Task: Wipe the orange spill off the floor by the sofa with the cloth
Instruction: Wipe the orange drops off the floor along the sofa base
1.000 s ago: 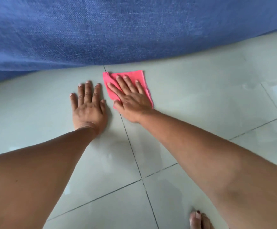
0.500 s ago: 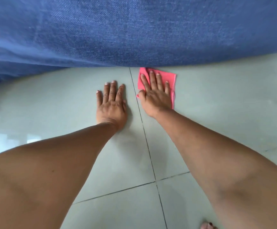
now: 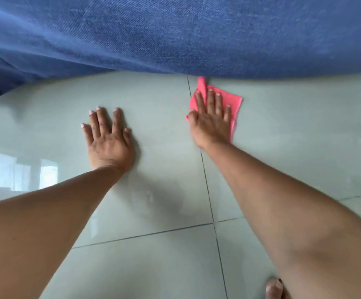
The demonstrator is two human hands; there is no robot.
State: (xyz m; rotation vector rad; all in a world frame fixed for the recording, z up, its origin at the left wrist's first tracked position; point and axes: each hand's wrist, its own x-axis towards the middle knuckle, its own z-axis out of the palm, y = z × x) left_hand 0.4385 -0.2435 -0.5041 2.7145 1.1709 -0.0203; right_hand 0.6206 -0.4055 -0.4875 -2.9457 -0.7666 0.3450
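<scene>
My right hand [image 3: 211, 124] flat, fingers spread, pressing pink square cloth [image 3: 229, 102] onto glossy pale-green tiled floor [image 3: 283, 147]. Cloth's 12 o'clock corner tucked against lower edge of blue denim-weave sofa [image 3: 175, 35]. My left hand [image 3: 108, 141] at 9 o'clock, palm down, fingers splayed, empty. Open tile at 3 o'clock. No orange visible.

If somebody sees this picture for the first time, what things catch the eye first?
First the pink cloth, pressed flat on the pale tiled floor under the right hand, close to the blue sofa that fills the top. Then the left hand, spread flat on the bare tile to its left.
</scene>
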